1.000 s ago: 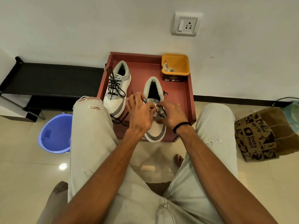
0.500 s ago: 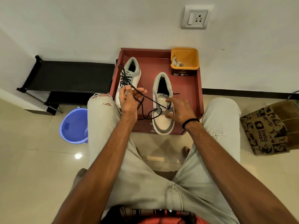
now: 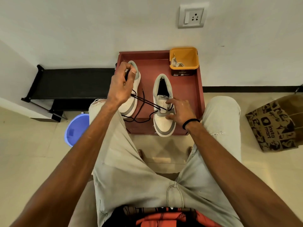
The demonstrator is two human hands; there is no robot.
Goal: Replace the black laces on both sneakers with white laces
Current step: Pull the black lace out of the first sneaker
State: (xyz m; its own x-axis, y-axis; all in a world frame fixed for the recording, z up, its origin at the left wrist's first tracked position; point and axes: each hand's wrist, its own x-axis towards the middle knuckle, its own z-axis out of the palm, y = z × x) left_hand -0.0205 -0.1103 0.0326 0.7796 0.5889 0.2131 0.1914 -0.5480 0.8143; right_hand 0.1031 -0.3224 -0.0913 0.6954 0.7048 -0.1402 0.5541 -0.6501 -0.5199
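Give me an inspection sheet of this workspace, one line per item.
Surface: red tray on the floor by the wall.
Job's things: two sneakers; right sneaker nearly unlaced, black lace drawn out leftward; white laces in yellow tub.
Clutter: blue bucket, paper bag.
Hands: left hand raised, pinching the lace; right hand steadies the right sneaker.
Cables: nothing seen.
Surroundings: wall socket, black bench.

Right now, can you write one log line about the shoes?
left hand: pulls thin black lace | right hand: steadies white-and-grey right sneaker | white laces: in orange plastic tub
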